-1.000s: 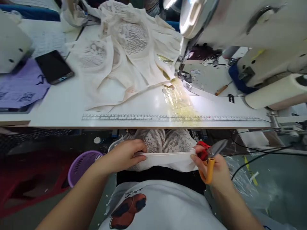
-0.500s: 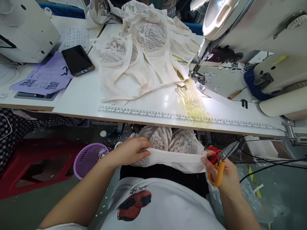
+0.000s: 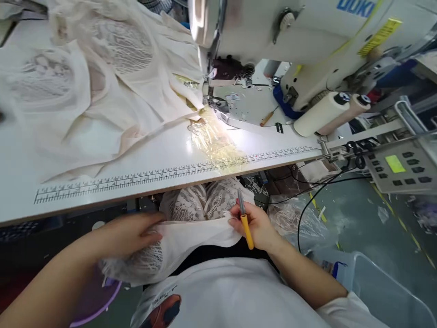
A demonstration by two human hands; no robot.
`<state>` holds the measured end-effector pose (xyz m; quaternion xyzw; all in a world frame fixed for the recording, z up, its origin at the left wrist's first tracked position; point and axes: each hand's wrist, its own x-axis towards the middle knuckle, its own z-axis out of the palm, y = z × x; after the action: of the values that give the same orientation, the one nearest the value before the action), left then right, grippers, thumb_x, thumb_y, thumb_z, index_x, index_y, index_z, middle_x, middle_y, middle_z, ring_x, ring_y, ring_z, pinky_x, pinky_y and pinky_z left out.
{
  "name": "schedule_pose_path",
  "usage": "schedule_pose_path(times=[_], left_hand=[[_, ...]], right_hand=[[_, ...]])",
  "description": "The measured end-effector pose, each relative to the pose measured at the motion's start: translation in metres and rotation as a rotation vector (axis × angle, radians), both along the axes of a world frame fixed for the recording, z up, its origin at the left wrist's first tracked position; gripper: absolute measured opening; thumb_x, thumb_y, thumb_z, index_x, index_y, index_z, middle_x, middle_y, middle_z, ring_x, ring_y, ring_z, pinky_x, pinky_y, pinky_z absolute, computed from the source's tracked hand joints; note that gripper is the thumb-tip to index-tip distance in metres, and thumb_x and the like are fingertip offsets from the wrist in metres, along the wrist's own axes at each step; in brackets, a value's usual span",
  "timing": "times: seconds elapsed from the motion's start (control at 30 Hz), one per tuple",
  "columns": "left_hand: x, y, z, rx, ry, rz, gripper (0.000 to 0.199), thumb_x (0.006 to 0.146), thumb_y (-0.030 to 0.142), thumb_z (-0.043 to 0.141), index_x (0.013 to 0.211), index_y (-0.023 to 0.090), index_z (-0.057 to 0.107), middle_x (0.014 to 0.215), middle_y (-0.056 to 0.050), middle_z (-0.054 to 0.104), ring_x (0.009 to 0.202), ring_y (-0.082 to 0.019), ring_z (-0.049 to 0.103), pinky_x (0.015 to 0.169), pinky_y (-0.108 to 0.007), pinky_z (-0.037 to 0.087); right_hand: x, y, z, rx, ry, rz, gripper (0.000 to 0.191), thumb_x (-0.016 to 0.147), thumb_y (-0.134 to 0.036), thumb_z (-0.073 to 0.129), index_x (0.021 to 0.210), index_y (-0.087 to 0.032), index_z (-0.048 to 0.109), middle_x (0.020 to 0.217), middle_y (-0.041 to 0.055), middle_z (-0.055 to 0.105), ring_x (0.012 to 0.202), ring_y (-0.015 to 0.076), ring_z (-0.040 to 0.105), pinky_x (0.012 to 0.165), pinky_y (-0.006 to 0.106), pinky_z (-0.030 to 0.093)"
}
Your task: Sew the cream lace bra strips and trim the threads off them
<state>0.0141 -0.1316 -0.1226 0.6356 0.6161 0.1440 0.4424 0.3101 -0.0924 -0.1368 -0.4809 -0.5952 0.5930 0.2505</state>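
Note:
A white lace bra (image 3: 200,232) lies over my lap below the table edge, its band stretched between my hands. My left hand (image 3: 133,232), a little smeared by motion, pinches the band at the left, with a lace part hanging under it. My right hand (image 3: 257,225) pinches the band's right end between thumb and finger. Scissors (image 3: 247,231) with an orange handle rest in that same right hand, blades pointing up and away from me; their other handle is hidden.
A sewing machine (image 3: 246,41) stands over the white table, with thread cones (image 3: 321,114) at its right. More white lace bras (image 3: 126,86) are piled at the left. A printed ruler (image 3: 164,174) runs along the front edge. A purple basket (image 3: 102,307) and a clear bin (image 3: 385,278) flank me.
My view has swung to the right, bringing the control panel and clear bin into sight. The scissors have turned in my right hand to point upward. Both hands still hold the band.

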Motion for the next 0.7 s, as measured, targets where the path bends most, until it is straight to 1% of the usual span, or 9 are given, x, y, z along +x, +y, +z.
schedule_pose_path(times=[0.07, 0.13, 0.17, 0.23, 0.3, 0.37, 0.43, 0.53, 0.7], left_hand=[[0.016, 0.008, -0.004, 0.048, 0.095, -0.144, 0.029, 0.074, 0.029, 0.065, 0.102, 0.022, 0.071, 0.099, -0.005, 0.074, 0.086, -0.026, 0.068, 0.070, -0.025, 0.050], [0.040, 0.016, -0.003, 0.061, 0.048, -0.330, 0.036, 0.084, 0.031, 0.054, 0.117, 0.022, 0.064, 0.114, -0.008, 0.069, 0.100, -0.027, 0.064, 0.083, -0.030, 0.049], [0.052, 0.020, -0.001, 0.083, -0.011, -0.381, 0.036, 0.087, 0.030, 0.049, 0.119, 0.021, 0.063, 0.115, -0.009, 0.068, 0.102, -0.026, 0.063, 0.087, -0.031, 0.048], [0.075, 0.029, 0.003, 0.133, -0.117, -0.420, 0.032, 0.090, 0.028, 0.040, 0.107, 0.019, 0.066, 0.103, -0.009, 0.070, 0.094, -0.023, 0.063, 0.084, -0.031, 0.048], [0.090, 0.035, 0.004, 0.166, -0.200, -0.407, 0.032, 0.091, 0.027, 0.037, 0.082, 0.018, 0.066, 0.080, -0.006, 0.067, 0.078, -0.019, 0.062, 0.073, -0.028, 0.048], [0.096, 0.038, 0.003, 0.183, -0.261, -0.351, 0.033, 0.090, 0.028, 0.040, 0.064, 0.019, 0.059, 0.065, -0.003, 0.058, 0.063, -0.016, 0.056, 0.063, -0.026, 0.046], [0.097, 0.038, 0.000, 0.170, -0.292, -0.268, 0.031, 0.087, 0.029, 0.044, 0.061, 0.019, 0.057, 0.061, -0.001, 0.054, 0.058, -0.014, 0.053, 0.059, -0.026, 0.044], [0.095, 0.035, -0.003, 0.154, -0.274, -0.166, 0.028, 0.086, 0.030, 0.046, 0.064, 0.018, 0.061, 0.061, -0.001, 0.056, 0.058, -0.015, 0.054, 0.055, -0.025, 0.042], [0.094, 0.029, -0.004, 0.195, -0.212, -0.118, 0.029, 0.086, 0.031, 0.047, 0.064, 0.018, 0.062, 0.063, -0.002, 0.059, 0.061, -0.015, 0.056, 0.058, -0.026, 0.043]], right_hand=[[-0.002, 0.001, -0.001, 0.002, 0.002, 0.014, 0.025, 0.067, -0.039, 0.067, 0.068, -0.020, 0.050, 0.063, -0.0027, 0.048, 0.054, 0.0109, 0.042, 0.051, 0.024, 0.041], [-0.003, 0.001, 0.000, 0.018, 0.004, 0.030, 0.030, 0.068, -0.044, 0.068, 0.068, -0.020, 0.050, 0.063, -0.0031, 0.047, 0.054, 0.0104, 0.040, 0.050, 0.023, 0.038], [-0.003, 0.001, 0.001, 0.025, -0.001, 0.041, 0.033, 0.068, -0.047, 0.068, 0.068, -0.019, 0.051, 0.063, -0.0030, 0.047, 0.054, 0.0105, 0.039, 0.050, 0.023, 0.038], [-0.002, 0.003, 0.003, 0.027, -0.015, 0.063, 0.038, 0.068, -0.053, 0.069, 0.068, -0.019, 0.051, 0.062, -0.0029, 0.047, 0.055, 0.0108, 0.040, 0.050, 0.023, 0.037], [-0.002, 0.005, 0.005, 0.023, -0.024, 0.065, 0.042, 0.067, -0.056, 0.070, 0.068, -0.019, 0.051, 0.061, -0.0031, 0.047, 0.055, 0.0109, 0.039, 0.050, 0.024, 0.037], [-0.003, 0.006, 0.005, 0.029, -0.013, 0.046, 0.043, 0.067, -0.057, 0.070, 0.070, -0.019, 0.053, 0.062, -0.0025, 0.049, 0.055, 0.0113, 0.041, 0.051, 0.024, 0.038], [-0.003, 0.007, 0.002, 0.043, -0.007, 0.017, 0.041, 0.068, -0.057, 0.069, 0.072, -0.019, 0.054, 0.065, -0.0011, 0.052, 0.056, 0.0121, 0.044, 0.052, 0.025, 0.040], [-0.005, 0.007, -0.001, 0.084, -0.038, -0.018, 0.039, 0.069, -0.055, 0.068, 0.069, -0.019, 0.053, 0.065, 0.0000, 0.055, 0.057, 0.0130, 0.046, 0.054, 0.026, 0.042], [-0.010, 0.008, -0.001, 0.077, -0.034, -0.055, 0.036, 0.069, -0.053, 0.066, 0.067, -0.020, 0.051, 0.068, 0.0018, 0.058, 0.060, 0.0148, 0.050, 0.053, 0.027, 0.043]])
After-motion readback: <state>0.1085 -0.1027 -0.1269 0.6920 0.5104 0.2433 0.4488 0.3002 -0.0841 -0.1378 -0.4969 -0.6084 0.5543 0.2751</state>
